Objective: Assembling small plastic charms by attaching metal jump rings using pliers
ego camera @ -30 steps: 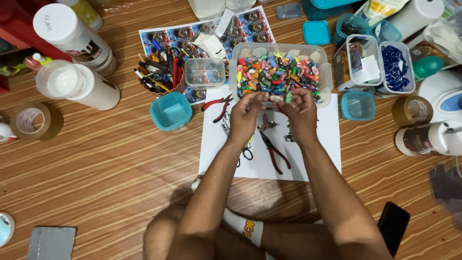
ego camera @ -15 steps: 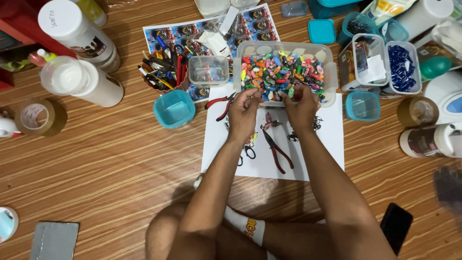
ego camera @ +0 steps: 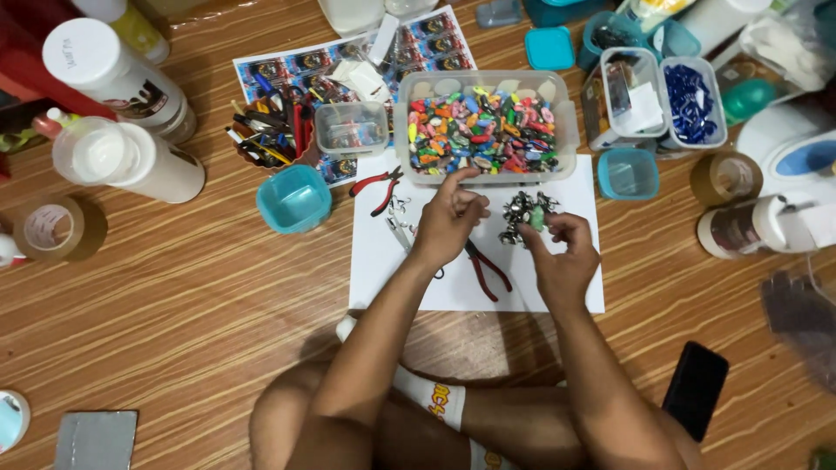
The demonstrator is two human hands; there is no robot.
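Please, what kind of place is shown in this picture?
Probably a home craft corner on a wooden floor: a clear tub of colourful small pieces, red-handled pliers on white paper, and tape rolls around a person sitting cross-legged.

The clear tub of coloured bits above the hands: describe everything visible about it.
The clear tub is a rectangular, see-through plastic box with rounded corners and no lid, standing upright on the wooden floor. It is packed with small multicoloured pieces. Its near edge overlaps the white paper sheet. The left hand reaches just below its front wall.
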